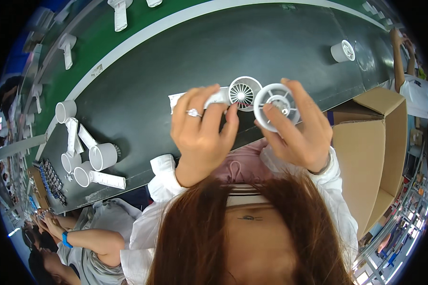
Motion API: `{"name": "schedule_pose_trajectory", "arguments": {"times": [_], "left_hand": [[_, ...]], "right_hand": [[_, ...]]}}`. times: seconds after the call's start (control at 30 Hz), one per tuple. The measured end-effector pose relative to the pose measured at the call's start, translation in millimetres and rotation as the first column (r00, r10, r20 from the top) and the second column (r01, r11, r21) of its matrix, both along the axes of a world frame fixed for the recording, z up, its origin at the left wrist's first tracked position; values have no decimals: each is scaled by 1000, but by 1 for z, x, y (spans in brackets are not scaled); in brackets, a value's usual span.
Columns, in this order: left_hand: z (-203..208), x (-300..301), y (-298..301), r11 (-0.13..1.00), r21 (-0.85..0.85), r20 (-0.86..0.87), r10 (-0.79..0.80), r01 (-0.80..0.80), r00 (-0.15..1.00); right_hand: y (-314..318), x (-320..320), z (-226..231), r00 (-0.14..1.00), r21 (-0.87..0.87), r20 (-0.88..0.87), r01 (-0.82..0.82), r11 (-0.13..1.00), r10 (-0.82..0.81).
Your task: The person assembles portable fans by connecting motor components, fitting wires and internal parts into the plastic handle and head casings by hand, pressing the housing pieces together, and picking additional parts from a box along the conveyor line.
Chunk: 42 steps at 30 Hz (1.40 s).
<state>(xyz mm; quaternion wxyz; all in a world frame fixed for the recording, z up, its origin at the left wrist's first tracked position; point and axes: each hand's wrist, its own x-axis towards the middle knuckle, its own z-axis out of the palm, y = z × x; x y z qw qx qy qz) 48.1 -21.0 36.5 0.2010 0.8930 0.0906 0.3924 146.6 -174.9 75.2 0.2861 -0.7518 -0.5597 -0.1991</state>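
Observation:
My left hand (199, 130) is closed around a white hair-dryer-shaped housing (242, 95), a round barrel with a radial grille inside and a handle stretching to the left. In my right hand (302, 130) is a white round fan part (277, 93) with spokes around a metallic centre. Its open face points up, and my thumb and fingers grip its rim, one finger reaching across the spokes. The two pieces are side by side above the dark belt, almost touching; a thin reddish line, perhaps a wire, shows between them. My left fingers partly hide the handle.
Several white housings (103, 156) lie on the dark table (152, 85) at left. One white cup-shaped part (342, 51) sits at far right. An open cardboard box (359, 161) stands at my right. Co-workers sit at left, with a blue wristband (65, 240), and at far right. More housings (120, 14) line the green strip.

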Motion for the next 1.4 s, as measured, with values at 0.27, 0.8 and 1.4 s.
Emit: {"name": "schedule_pose_trajectory", "arguments": {"times": [0.27, 0.8, 1.4], "left_hand": [[-12, -16, 18, 1000, 13, -487, 8, -2, 873], [-17, -16, 16, 989, -136, -366, -97, 50, 926], [-27, -7, 21, 918, -377, -305, -250, 125, 919]], "right_hand": [[9, 10, 3, 998, -115, 59, 37, 993, -31], [34, 6, 15, 988, -410, 90, -81, 908, 129], [47, 31, 19, 920, -313, -280, -359, 879, 276]]}}
